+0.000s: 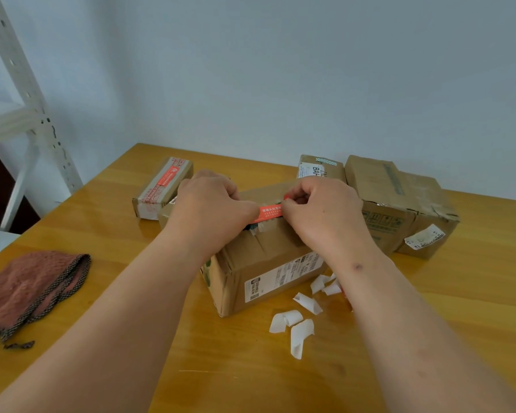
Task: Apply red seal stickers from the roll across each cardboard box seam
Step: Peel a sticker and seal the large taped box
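A brown cardboard box (pixel 259 263) with a white shipping label stands in the middle of the wooden table. Over its top both hands hold a red seal sticker (pixel 269 213) stretched between them. My left hand (pixel 212 204) pinches the sticker's left end, and my right hand (pixel 319 210) pinches its right end with curled fingers. The box's top seam lies under the hands and is mostly hidden. At the back left lies a smaller box (pixel 163 186) with a red sticker across it. The sticker roll is not visible.
Several curled white backing strips (pixel 298 320) lie on the table (pixel 251 377) in front of the box. Three more cardboard boxes (pixel 399 204) stand at the back right. A folded brown cloth (pixel 33 287) lies at the left. A metal shelf frame (pixel 27 93) rises at the far left.
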`<state>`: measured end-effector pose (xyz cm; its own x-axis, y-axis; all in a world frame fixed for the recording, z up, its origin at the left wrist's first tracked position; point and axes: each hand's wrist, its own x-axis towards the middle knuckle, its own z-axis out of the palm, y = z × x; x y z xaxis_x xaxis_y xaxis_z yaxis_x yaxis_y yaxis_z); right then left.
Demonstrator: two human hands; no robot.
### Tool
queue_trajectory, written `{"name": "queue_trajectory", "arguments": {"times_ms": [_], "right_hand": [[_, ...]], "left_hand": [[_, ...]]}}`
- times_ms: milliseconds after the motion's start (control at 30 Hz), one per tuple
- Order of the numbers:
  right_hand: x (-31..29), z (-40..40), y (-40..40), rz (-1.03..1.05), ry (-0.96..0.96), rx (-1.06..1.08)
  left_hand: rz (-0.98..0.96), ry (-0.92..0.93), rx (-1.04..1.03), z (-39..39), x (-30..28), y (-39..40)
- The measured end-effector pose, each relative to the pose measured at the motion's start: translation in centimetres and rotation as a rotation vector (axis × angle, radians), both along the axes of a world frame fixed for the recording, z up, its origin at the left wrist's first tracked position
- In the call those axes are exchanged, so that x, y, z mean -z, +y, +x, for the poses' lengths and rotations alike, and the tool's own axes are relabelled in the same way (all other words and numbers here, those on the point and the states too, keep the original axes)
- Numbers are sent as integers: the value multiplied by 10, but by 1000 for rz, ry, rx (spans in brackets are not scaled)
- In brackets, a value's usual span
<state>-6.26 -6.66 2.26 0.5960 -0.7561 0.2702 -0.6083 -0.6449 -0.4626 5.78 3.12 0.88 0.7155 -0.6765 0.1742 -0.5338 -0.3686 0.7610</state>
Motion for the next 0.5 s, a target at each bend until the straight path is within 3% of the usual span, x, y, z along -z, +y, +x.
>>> {"name": "queue_trajectory", "arguments": {"times_ms": [500], "right_hand": [[3,0,-5,-118,44,-78]], "left_hand": [[90,107,28,1,-8,-1]]}}
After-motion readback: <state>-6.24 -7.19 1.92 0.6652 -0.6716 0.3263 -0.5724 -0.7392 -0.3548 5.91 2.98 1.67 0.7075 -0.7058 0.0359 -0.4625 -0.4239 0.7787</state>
